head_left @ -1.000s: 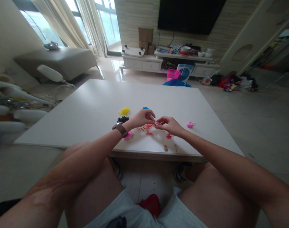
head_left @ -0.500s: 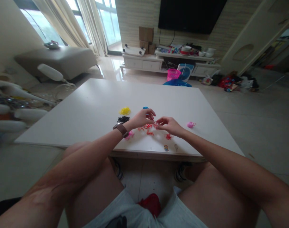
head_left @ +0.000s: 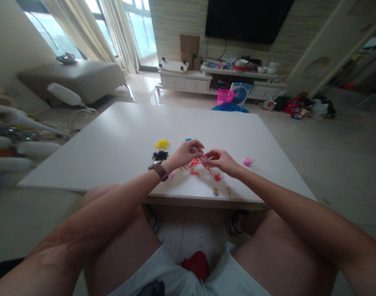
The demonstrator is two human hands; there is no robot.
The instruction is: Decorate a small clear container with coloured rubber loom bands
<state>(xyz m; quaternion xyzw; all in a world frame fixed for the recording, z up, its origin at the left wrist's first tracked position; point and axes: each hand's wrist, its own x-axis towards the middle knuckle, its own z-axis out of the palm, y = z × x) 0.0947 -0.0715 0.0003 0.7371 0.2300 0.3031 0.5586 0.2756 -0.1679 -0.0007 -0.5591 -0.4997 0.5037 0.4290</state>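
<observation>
Over the white table (head_left: 138, 123), my left hand (head_left: 189, 151) and my right hand (head_left: 220, 160) meet with fingertips pinched. Between them is the end of a thin red strand (head_left: 207, 167), which hangs from the fingers toward a red star-like tangle (head_left: 217, 176). What exactly sits at the fingertips is too small to make out. Below the left hand lie loose red pieces (head_left: 194, 172). A yellow pile (head_left: 162, 144) and a black pile (head_left: 160, 155) of small loops rest left of it. Blue bits (head_left: 188, 140) and pink bits (head_left: 171, 175) are partly hidden by my left arm.
To the right lies a small pink pouch-like thing (head_left: 247, 161). Near the front edge are a yellow-and-blue figure charm (head_left: 215, 192) and a small pale charm (head_left: 229, 191). Past the table stand a pink basket (head_left: 225, 96) and a low TV cabinet (head_left: 197, 84).
Both hands have stayed close together, with my right hand shifting slightly. More of the red strand now shows hanging below the fingers, and the red tangle has moved slightly left.
</observation>
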